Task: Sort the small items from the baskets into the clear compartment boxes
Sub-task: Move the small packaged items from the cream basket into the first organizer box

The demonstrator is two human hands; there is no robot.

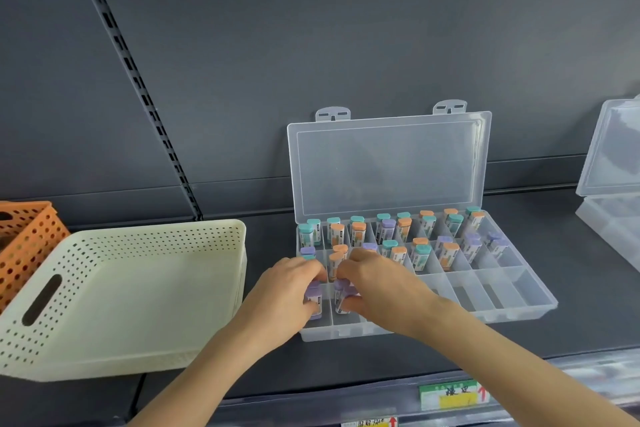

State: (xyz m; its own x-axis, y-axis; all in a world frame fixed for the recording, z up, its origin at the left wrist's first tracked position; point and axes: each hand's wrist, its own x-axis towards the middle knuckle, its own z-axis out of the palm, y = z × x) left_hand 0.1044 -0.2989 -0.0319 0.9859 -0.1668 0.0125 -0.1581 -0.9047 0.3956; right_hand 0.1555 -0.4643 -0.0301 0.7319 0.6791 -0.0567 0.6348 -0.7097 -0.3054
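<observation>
This is a shop aisle: a dark grey metal shelf [571,305] backed by a matching back panel [311,45], a slotted upright [149,104] for shelf brackets, and along the shelf's front edge a label rail [311,399] holding a printed price tag [453,395] with a red arrow.

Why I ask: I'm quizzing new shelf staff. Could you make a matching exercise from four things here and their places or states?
1. cream basket
2. orange basket
3. box lid
4. left hand

A. cut off at the far left edge
B. standing upright
C. gripping a purple-capped item
D. beside the open box, on its left

Pairs: 1-D, 2-A, 3-B, 4-C
</observation>
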